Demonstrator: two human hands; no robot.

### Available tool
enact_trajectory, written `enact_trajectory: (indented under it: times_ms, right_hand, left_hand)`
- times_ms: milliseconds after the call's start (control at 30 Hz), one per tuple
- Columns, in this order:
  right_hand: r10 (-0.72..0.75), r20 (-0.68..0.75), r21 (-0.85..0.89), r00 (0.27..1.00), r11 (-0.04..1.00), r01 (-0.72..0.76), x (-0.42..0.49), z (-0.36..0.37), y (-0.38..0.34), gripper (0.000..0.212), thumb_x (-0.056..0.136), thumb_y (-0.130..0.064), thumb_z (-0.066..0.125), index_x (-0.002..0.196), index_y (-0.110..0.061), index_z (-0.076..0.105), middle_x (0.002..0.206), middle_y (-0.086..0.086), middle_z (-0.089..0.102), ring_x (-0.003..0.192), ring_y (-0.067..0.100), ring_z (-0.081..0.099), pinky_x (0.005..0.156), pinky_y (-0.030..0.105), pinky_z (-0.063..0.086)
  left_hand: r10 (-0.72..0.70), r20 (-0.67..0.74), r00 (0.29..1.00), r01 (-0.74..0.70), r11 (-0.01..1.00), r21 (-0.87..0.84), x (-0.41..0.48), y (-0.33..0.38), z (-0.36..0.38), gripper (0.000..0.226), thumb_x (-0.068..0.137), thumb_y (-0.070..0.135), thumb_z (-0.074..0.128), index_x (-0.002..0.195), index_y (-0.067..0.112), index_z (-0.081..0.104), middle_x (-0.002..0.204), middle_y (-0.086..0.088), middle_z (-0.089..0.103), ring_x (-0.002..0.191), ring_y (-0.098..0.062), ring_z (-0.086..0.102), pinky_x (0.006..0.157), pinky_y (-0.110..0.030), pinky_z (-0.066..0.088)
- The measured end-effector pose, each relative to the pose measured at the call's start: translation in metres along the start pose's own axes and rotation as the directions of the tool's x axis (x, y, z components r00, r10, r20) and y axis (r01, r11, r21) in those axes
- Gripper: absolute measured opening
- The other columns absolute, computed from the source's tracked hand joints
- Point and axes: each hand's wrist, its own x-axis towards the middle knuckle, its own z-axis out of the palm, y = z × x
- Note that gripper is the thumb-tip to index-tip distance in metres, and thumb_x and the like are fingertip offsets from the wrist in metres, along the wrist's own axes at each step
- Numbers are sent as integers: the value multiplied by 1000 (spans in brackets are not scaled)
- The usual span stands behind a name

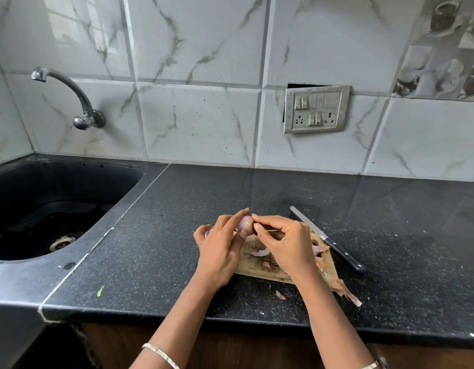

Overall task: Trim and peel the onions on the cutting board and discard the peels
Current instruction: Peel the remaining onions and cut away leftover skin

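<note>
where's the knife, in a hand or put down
Put down. The knife lies flat on the counter along the cutting board's right edge; the left hand and right hand both hold the onion.

You get no readable text, number or brand here. There's a faint mark on the sink (39,157) back rim, too blurred to read. The bangle (161,354) on the left wrist has tiny markings, too small to make out.
</note>
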Motion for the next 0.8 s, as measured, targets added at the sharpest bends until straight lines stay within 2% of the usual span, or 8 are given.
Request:
enact_trajectory:
  times_ms: [100, 200, 367, 600, 800]
  right_hand:
    - [-60, 21, -13, 998, 998, 60, 0, -2, -2, 21, 87, -4, 76, 104, -15, 81, 103, -6, 77, 97, 1, 71, 85, 22, 58]
    - [-123, 24, -63, 992, 990, 124, 0, -2, -3, 17, 87, -7, 77, 102, -13, 81, 98, -7, 78, 92, -1, 71, 82, 15, 54]
    - [-184, 24, -147, 983, 972, 185, -2, 0, -3, 15, 86, -6, 77, 99, -11, 81, 94, -5, 79, 89, -1, 70, 80, 5, 48]
    - [-245, 42, -167, 969, 954, 249, -3, -1, -2, 12, 87, -8, 75, 97, -8, 81, 92, 0, 79, 88, 3, 70, 80, 9, 52]
    - [-274, 67, -164, 959, 945, 281, -5, -4, -2, 11, 88, -9, 73, 95, -8, 80, 87, 1, 78, 78, 8, 71, 72, 21, 55]
  left_hand:
    - [18, -5, 1000, -18, 1000, -16, -2, 2, -1, 44, 103, 53, 24, 142, 49, 42, 117, 21, 54, 112, 4, 52, 109, -45, 17]
    - [21, -4, 1000, -21, 999, -41, -2, 6, -3, 41, 103, 55, 20, 136, 51, 45, 116, 22, 54, 119, 5, 48, 110, -42, 14]
    - [11, 17, 1000, -10, 997, -74, -2, 4, -3, 39, 102, 55, 19, 125, 48, 51, 111, 20, 55, 119, 2, 49, 111, -43, 12]
    - [19, 63, 998, -10, 991, -137, 1, -1, -3, 39, 102, 52, 23, 117, 43, 58, 112, 21, 59, 125, 0, 46, 115, -47, 7]
    - [43, 97, 994, -29, 989, -142, 1, -3, -3, 37, 102, 50, 25, 115, 42, 59, 110, 20, 59, 123, -1, 48, 116, -45, 5]
